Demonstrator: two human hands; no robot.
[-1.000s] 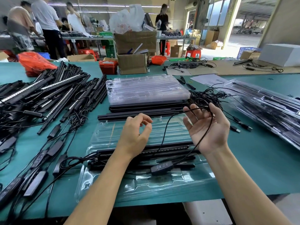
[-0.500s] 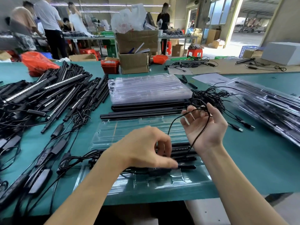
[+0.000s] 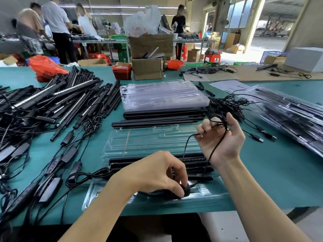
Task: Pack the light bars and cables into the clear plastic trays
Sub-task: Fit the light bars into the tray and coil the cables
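Left of the left grip, a heap of loose light bars (image 3: 57,102) and inline controllers lies on the green worktop (image 3: 279,180). Left hand (image 3: 157,173): fingers curled down, pinching a black controller (image 3: 186,190) into the near pocket of the open clear tray (image 3: 150,142). Just beyond this grip, black bars (image 3: 192,165) sit in the tray. Right hand (image 3: 222,138): raised, palm up, fingers curled round a looped black cable (image 3: 216,147). Beyond it lie tangled cables (image 3: 227,103); to its right, packed trays (image 3: 293,116).

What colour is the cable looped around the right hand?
Black, seen in the head view: the cable loops around the right hand.
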